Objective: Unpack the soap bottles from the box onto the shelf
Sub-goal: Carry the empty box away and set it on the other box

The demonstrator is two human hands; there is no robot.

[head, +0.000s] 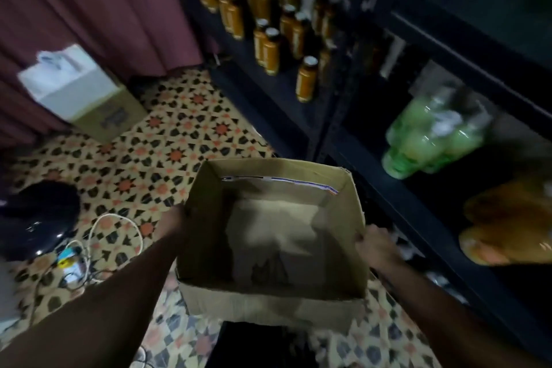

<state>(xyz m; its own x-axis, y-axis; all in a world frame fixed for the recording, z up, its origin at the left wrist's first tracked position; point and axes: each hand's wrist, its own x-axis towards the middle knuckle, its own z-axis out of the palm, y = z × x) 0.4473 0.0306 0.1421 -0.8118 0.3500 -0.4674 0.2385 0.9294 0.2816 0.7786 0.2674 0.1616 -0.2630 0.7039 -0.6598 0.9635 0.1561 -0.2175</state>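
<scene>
2 hands held the open brown cardboard box [268, 305] in the head view. The right hand [373, 243] gripped its right rim. The left hand [174, 218] lay against the left wall, fingers hidden, so its grip could not be told. No bottle showed inside (only bare cardboard), while the amber soap bottles with dark caps [270, 51] stood in rows on the black metal shelf [268, 104]. Unpacking looked finished; the next move was probably setting the box aside. Below lay a star-patterned tile floor [167, 140], with a maroon curtain [89, 9] behind.
</scene>
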